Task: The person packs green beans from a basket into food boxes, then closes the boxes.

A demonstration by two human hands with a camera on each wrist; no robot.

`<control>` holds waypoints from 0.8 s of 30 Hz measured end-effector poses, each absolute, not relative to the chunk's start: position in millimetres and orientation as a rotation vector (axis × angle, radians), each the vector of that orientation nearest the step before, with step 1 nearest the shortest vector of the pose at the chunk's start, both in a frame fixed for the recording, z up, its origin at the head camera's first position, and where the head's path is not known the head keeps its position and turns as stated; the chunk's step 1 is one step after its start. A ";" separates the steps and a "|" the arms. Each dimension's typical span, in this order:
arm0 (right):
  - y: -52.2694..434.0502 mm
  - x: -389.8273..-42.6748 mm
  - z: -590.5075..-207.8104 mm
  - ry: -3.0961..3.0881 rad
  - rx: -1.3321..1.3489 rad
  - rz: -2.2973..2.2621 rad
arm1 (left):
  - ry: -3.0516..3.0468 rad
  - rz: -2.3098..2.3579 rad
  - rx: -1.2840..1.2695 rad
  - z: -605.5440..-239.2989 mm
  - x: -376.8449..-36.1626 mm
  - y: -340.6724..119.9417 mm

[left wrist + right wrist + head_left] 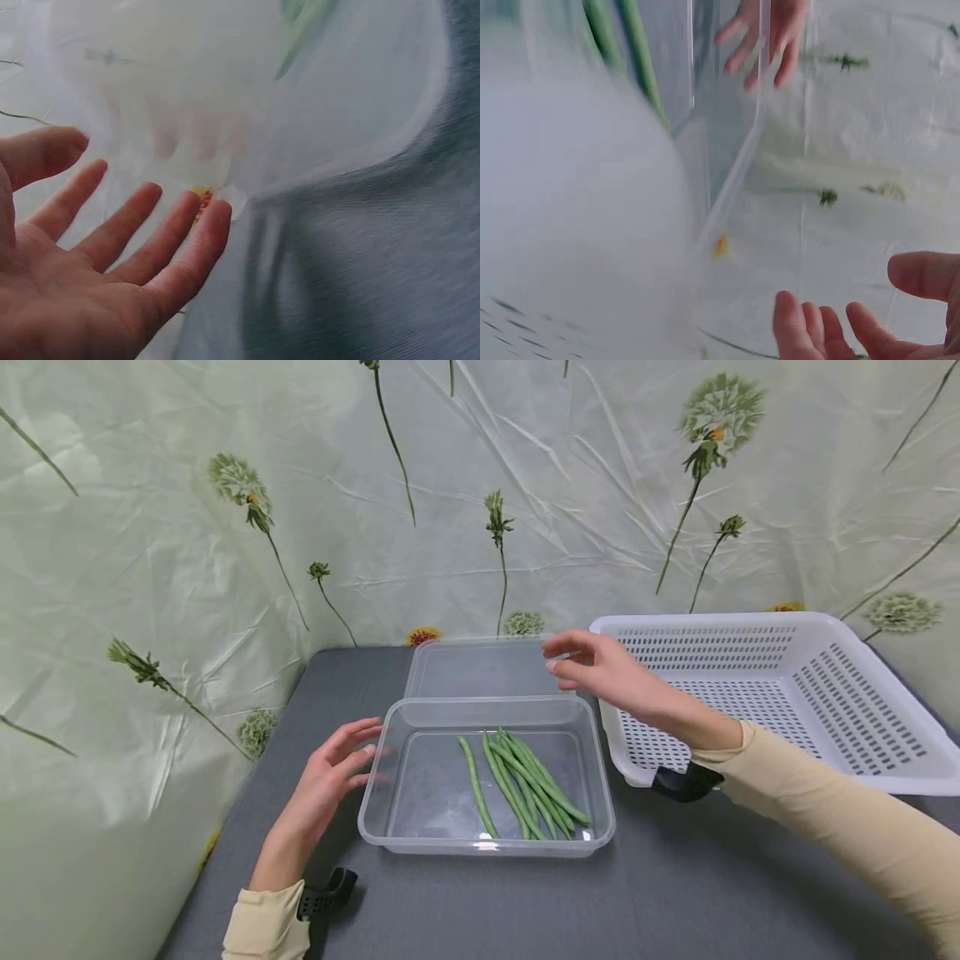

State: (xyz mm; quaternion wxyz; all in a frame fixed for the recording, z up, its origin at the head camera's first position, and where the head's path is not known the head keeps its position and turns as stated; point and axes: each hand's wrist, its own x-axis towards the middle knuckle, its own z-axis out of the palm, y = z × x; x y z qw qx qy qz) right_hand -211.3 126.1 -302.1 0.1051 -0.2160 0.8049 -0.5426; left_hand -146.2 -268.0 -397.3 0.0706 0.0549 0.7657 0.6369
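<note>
Several green beans (528, 785) lie in a clear plastic container (420, 843) in the middle of the table, one of them a little apart on the left. At the container's left side is my left hand (322, 785), fingers relaxed and spread, holding nothing; in the left wrist view the fingers (187, 247) are close to its wall, and I cannot tell whether they touch. My right hand (600, 672) hovers over the right end of a clear flat lid (480, 668) behind the container, fingers loosely bent and nothing held. Right of the container stands a white perforated basket (750, 622).
A dark grey cloth covers the table (525, 910). Floral sheeting (420, 560) hangs behind and to the left. The basket's left edge stands close to the container's right side, under my right forearm (810, 802). Black wrist straps (326, 893) sit on both wrists.
</note>
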 end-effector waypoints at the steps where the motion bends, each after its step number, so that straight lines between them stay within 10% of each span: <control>1: 124.3 -218.0 -298.9 2.330 -0.604 -1.613 | 2.307 1.902 0.166 -394.4 -147.7 -270.1; 24: 85.2 -334.7 -313.3 2.025 0.194 -1.704 | 2.054 1.818 0.022 -387.9 -245.2 -297.0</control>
